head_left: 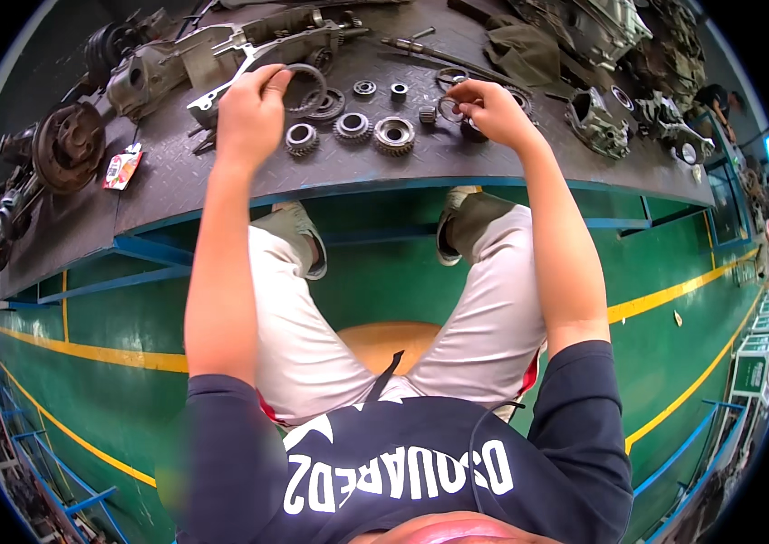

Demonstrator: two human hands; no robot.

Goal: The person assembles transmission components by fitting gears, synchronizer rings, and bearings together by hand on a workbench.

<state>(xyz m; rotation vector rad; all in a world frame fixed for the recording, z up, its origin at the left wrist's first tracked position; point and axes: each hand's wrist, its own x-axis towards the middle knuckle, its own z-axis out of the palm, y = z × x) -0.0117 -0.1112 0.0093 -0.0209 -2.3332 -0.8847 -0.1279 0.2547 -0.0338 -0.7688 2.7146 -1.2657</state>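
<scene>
My left hand [253, 116] is pinching a grey metal ring [322, 83] by its left side, held up over the bench. Just behind that ring lies a toothed ring [328, 105]. My right hand [493, 112] grips a thin small ring [440, 110] between thumb and fingers. Beside it stands a small needle bearing [427, 115], and a dark gear [473, 132] is partly covered by the hand. Between my hands sit a small gear [301, 140], a medium gear [353, 128], a larger gear [394, 136], a flat bearing [364, 88] and a short bushing [399, 92].
The metal workbench [330, 177] has a blue frame. A gearbox housing [144, 82], a rusty drum [69, 148] and a red-white packet [123, 169] are on the left. A long shaft [448, 60] lies behind, near a dark cloth [529, 54]. Another housing [597, 125] stands right.
</scene>
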